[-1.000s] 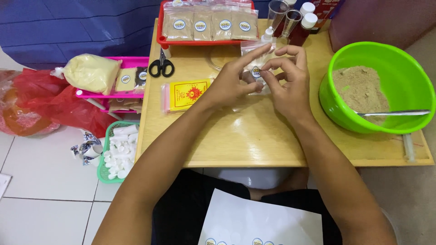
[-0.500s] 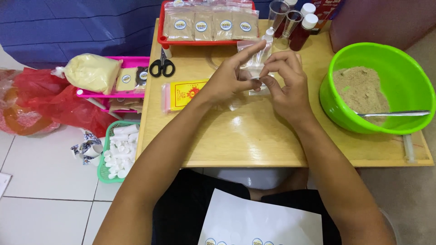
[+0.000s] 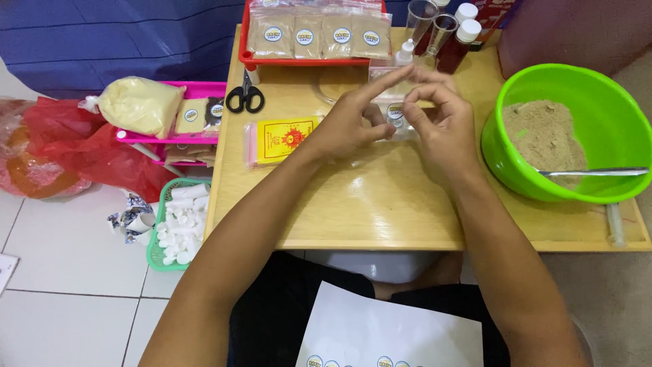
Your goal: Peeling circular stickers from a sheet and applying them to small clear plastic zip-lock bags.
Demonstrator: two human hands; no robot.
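A small clear plastic bag [image 3: 394, 109] with a round sticker on it is held up above the wooden table [image 3: 380, 204] between both hands. My left hand [image 3: 350, 122] pinches its left side, index finger stretched out toward the far edge. My right hand [image 3: 441, 126] grips its right side with thumb and fingertips. Much of the bag is hidden behind my fingers.
A green bowl [image 3: 584, 88] of brown powder with a metal spoon [image 3: 598, 172] stands at right. A red tray [image 3: 312, 62] of filled packets, bottles [image 3: 458, 41] and scissors [image 3: 242, 95] lie at the back. A yellow packet stack [image 3: 282, 139] lies left. A sticker sheet [image 3: 387, 336] rests on my lap.
The bag was turned in my fingers, hiding its round sticker, and now the sticker faces me again. Both hands stayed over the same part of the table.
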